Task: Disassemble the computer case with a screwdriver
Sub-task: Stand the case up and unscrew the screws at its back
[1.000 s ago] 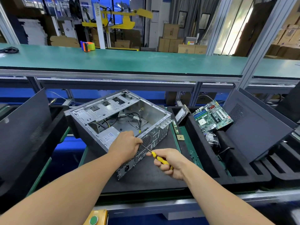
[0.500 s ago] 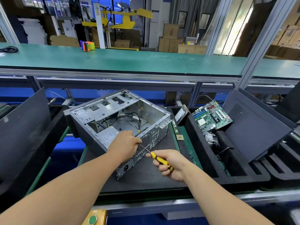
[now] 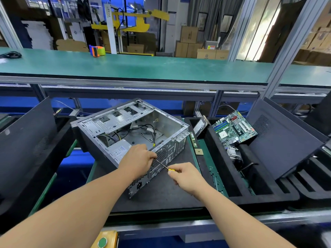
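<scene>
The computer case (image 3: 125,133) lay on its side, open face up, on a dark mat (image 3: 161,192) in the middle of the near bench, its perforated rear panel turned toward the person. To the far left of it a dark side panel (image 3: 25,140) leaned in a black foam tray (image 3: 66,126). Inside the case, a power supply with a white label (image 3: 119,149) sat in the near left corner, and black cables (image 3: 143,127) ran loosely across the bare metal floor.

The left hand (image 3: 138,160) rested on the near top edge of the case, its fingers curled over the rim beside the round fan grille; whether they also pinched the shaft could not be told. The screwdriver (image 3: 165,167), thin metal shaft and yellow handle, ran from the rear panel just right of that hand down toward the near right. The right hand (image 3: 186,176) gripped the handle, fingers closed round it so that only a short yellow stub showed.

Right of the case, a memory stick (image 3: 193,140) and a small square chip (image 3: 199,151) lay on the green strip beside the mat. Further right, a second foam tray (image 3: 223,169) held a hard drive (image 3: 201,126) standing on edge, a green motherboard (image 3: 234,127) propped at a tilt, and another dark panel (image 3: 284,145) leaning at the far right.

On the raised green shelf (image 3: 143,67) at the far side stood an orange and green tape dispenser (image 3: 97,50).
</scene>
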